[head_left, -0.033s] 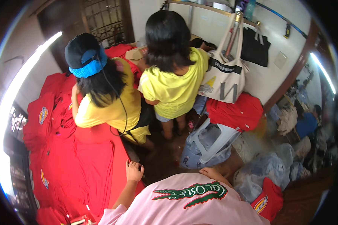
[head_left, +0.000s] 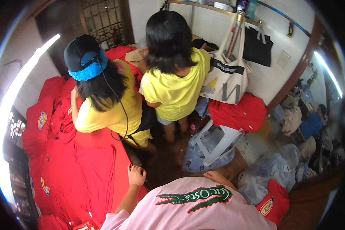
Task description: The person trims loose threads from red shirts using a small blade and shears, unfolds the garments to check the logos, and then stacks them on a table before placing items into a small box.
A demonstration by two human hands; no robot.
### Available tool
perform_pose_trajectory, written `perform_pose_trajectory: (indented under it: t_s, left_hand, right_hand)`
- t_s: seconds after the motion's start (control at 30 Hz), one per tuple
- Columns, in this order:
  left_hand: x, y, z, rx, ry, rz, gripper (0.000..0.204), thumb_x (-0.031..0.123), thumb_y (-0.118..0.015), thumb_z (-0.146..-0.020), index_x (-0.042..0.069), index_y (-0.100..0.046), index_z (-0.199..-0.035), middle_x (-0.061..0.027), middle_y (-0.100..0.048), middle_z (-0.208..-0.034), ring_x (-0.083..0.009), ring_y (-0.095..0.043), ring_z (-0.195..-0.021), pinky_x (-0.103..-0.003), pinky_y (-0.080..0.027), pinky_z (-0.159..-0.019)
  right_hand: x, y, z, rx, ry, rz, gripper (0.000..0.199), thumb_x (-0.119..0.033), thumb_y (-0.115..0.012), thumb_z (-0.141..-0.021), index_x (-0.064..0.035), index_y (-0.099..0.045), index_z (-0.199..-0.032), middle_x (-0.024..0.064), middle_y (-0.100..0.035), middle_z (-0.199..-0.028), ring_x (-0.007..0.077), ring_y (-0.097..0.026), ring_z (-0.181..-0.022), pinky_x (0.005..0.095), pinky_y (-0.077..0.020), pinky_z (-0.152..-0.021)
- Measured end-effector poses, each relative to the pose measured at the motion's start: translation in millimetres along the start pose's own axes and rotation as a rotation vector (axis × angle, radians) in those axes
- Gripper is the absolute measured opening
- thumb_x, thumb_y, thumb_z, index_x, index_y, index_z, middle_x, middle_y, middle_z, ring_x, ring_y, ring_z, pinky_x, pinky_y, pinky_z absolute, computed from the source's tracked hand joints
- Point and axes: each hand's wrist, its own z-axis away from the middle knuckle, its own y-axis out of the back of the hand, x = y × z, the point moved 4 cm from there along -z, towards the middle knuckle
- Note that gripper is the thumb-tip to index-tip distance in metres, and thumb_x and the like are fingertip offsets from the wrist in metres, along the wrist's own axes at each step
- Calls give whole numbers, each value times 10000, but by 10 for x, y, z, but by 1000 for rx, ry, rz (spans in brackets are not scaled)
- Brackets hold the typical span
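Observation:
My left hand [head_left: 137, 176] rests at the edge of the red table [head_left: 123, 168], fingers apart and holding nothing. Close by on the tabletop lies a spread red shirt [head_left: 96, 165]. Beyond the pink shirt on my body, my right hand [head_left: 214, 176] shows only in part. Its fingers are mostly hidden, and no object can be seen in it. To the right of that hand, lower down, are clear plastic bags [head_left: 264, 172] and a red garment with a round patch [head_left: 276, 199].
Two people in yellow tops, one wearing a black and blue cap [head_left: 84, 57], stand ahead beside the table. Red cloth covers an upturned-looking white plastic stool [head_left: 207, 147]. A canvas tote bag [head_left: 226, 80] and a black bag [head_left: 258, 46] hang on the wall.
The whole view has shifted very slightly. Both my hands keep their places.

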Motion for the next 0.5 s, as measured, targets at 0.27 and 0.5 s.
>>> perform_pose_trajectory:
  t_s: [0.27, 0.5]
  left_hand:
    - [-52, -23, -4, 37, -31, -11, 165, 205, -629, -876, 60, -690, -826, -112, -709, -951, -286, -616, -1119, -514, -258, -1236]
    - [-41, 27, 14, 54, -56, -51, 188, 206, -614, -882, 47, -698, -825, -117, -719, -953, -286, -625, -1104, -508, -271, -1226]
  right_hand:
    - [-693, -4, 71, -61, 68, 36, 424, -429, -576, -1047, -53, -722, -1179, 153, -756, -1088, 285, -722, -1014, 392, -547, -892]
    - [-626, -77, 176, -43, 28, -41, 469, -494, -639, -984, -66, -758, -1133, 167, -761, -1078, 310, -728, -1014, 400, -545, -891]
